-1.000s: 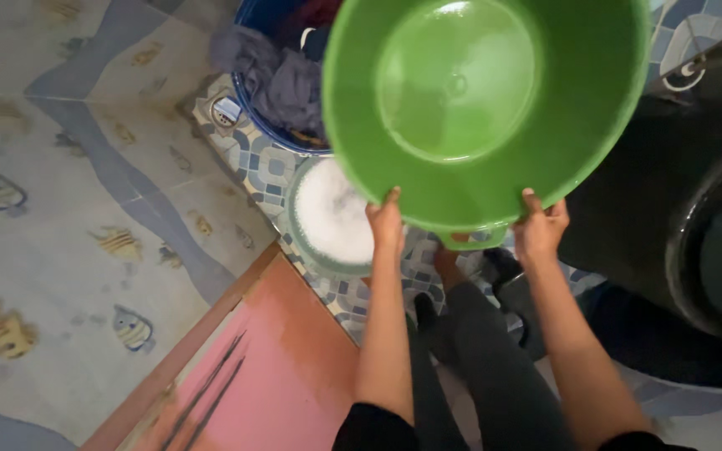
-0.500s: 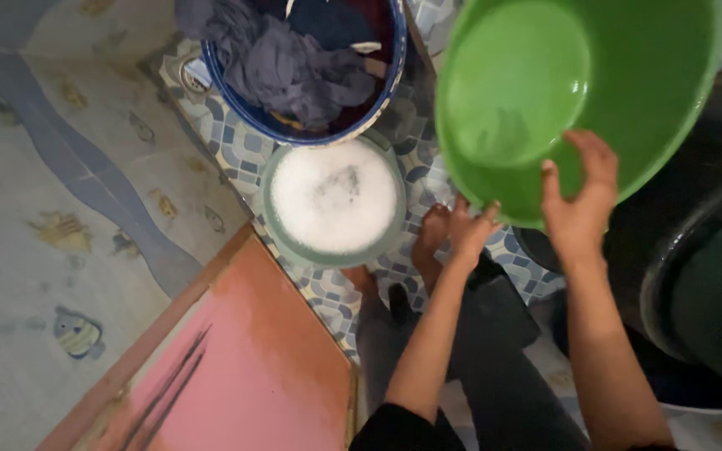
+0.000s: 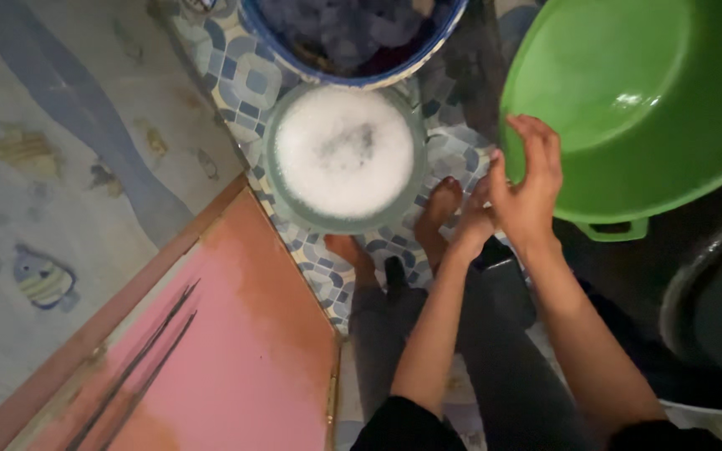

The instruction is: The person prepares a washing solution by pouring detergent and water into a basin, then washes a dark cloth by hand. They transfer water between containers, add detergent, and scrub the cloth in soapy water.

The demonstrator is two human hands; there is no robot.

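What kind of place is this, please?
Probably a home washing area or bathroom: patterned floor tiles, a basin of foam, a blue tub of clothes, and a green basin at the right hand.

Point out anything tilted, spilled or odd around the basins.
The green basin is tipped steeply, its inside facing the camera, with the right hand at its rim. The foam-filled basin sits level on the floor; no foam shows outside it.

Black sleeves (image 3: 394, 422) pushed up above the elbows, forearms bare, dark grey trousers (image 3: 495, 367), bare feet (image 3: 438, 219)
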